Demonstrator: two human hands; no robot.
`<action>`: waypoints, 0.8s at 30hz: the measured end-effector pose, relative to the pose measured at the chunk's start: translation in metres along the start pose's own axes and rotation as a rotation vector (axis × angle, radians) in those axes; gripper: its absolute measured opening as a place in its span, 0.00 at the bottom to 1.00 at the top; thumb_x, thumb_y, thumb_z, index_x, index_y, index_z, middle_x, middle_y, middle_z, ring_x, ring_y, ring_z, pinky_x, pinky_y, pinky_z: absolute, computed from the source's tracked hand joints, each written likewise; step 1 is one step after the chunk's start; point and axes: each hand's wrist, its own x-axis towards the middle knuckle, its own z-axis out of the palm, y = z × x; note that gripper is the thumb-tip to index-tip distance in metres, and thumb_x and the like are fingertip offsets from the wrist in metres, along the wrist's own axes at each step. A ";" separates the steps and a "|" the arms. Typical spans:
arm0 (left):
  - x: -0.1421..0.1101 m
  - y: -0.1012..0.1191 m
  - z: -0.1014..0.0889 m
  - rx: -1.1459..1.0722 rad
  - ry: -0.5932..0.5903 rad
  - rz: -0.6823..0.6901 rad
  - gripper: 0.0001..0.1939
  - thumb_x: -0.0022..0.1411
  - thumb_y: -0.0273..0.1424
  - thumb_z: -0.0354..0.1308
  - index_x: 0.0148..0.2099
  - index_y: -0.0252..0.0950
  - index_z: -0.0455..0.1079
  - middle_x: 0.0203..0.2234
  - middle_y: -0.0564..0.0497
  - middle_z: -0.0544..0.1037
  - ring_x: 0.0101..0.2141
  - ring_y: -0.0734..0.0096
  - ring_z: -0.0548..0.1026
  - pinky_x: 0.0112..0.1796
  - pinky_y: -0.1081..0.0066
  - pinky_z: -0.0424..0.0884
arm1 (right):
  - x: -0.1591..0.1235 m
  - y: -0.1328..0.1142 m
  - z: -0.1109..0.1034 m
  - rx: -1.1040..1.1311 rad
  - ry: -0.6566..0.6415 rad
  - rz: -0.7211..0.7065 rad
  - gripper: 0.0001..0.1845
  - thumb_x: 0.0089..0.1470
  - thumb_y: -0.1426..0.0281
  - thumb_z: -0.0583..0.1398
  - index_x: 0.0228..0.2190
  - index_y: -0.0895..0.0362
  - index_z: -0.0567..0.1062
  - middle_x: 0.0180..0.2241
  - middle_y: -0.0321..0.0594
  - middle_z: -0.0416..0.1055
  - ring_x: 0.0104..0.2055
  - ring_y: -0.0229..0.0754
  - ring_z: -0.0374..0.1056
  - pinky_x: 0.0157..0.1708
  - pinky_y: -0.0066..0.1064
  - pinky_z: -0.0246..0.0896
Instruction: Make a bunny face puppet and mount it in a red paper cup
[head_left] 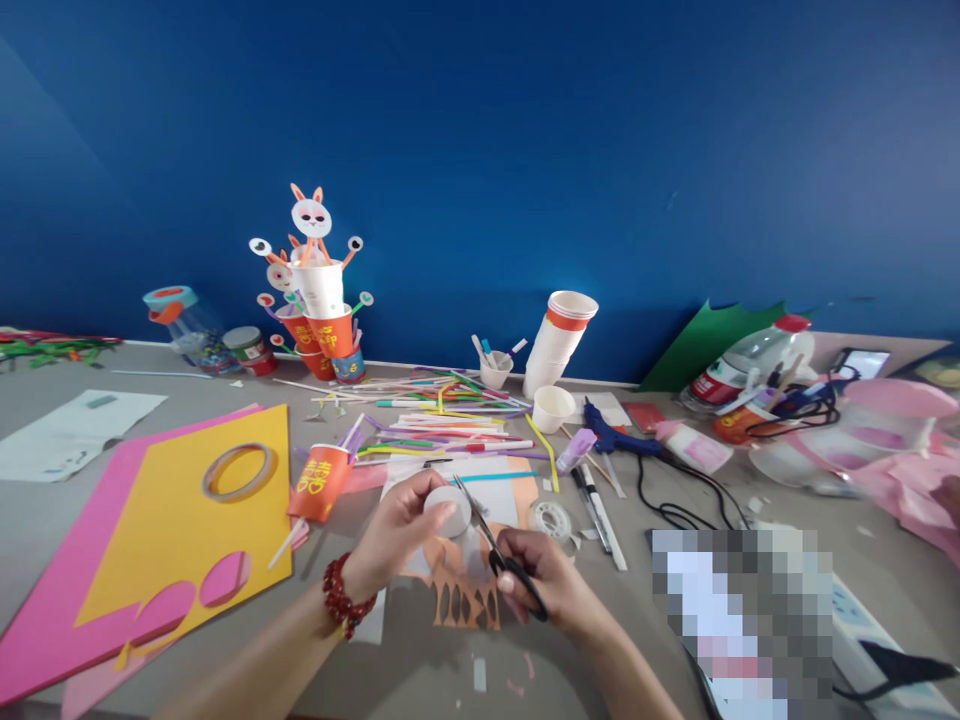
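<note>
Between the thumb and fingers of my left hand [397,540] is a small white paper circle [442,497]. A pair of black-handled scissors [484,525] sits in my right hand [551,582], its blades at the circle's right edge. Whether the blades bite into the paper I cannot tell. Under my hands lies an orange paper sheet [469,600] with leaf-shaped cut-outs, partly hidden. A roll of clear tape [550,519] is just beyond my right hand. To the left of my left hand, a red paper cup [321,485] leans with straws or sticks in it.
Yellow card [180,500] and pink card lie left with a tape ring [237,472]. Pipe cleaners [442,425] spread behind my hands. A blue glue gun [611,430] with its cord lies right. Rabbit cup figures [319,290] stand against the wall. Another person's hand [949,495] shows far right.
</note>
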 end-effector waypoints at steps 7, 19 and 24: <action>-0.001 0.002 0.001 -0.004 0.015 0.007 0.13 0.62 0.38 0.60 0.32 0.34 0.65 0.25 0.54 0.67 0.27 0.74 0.63 0.30 0.76 0.61 | -0.001 -0.004 0.001 -0.026 -0.007 -0.010 0.32 0.43 0.41 0.64 0.21 0.54 0.58 0.12 0.26 0.58 0.13 0.30 0.53 0.15 0.23 0.41; 0.000 0.004 0.001 -0.047 -0.004 0.000 0.11 0.62 0.37 0.61 0.34 0.34 0.68 0.27 0.51 0.74 0.29 0.72 0.70 0.33 0.74 0.65 | 0.000 -0.001 0.002 -0.036 0.009 -0.020 0.32 0.43 0.41 0.64 0.21 0.54 0.59 0.11 0.27 0.60 0.13 0.30 0.51 0.15 0.23 0.40; 0.001 0.008 0.003 -0.071 0.002 0.017 0.10 0.62 0.36 0.61 0.33 0.34 0.69 0.27 0.51 0.76 0.29 0.72 0.72 0.33 0.74 0.67 | 0.000 -0.001 0.001 -0.054 0.017 -0.032 0.33 0.43 0.40 0.64 0.20 0.54 0.58 0.11 0.26 0.59 0.13 0.29 0.51 0.15 0.23 0.40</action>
